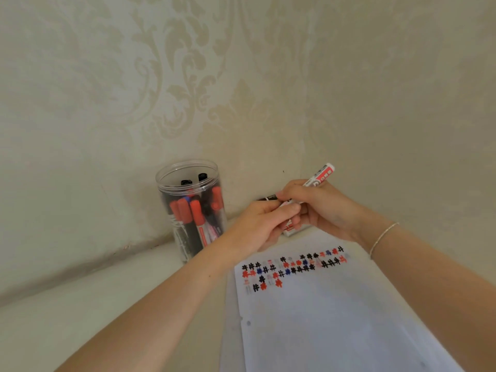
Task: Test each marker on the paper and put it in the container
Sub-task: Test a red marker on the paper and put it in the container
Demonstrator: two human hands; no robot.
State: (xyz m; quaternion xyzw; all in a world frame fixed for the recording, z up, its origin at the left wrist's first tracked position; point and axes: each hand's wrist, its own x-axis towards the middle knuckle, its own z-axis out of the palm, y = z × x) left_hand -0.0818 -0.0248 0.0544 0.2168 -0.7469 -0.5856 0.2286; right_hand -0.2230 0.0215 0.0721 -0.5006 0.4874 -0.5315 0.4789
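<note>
At centre frame the right hand [322, 208] grips a white marker [320, 176], its red-and-white label too blurred to read, tail pointing to the upper right. The left hand [264, 224] pinches its dark cap end [269, 197] (probably the cap). Left of them stands the clear container [188, 210] of red and black markers. Below lies the paper [335, 318], scribbled black, red and blue.
</note>
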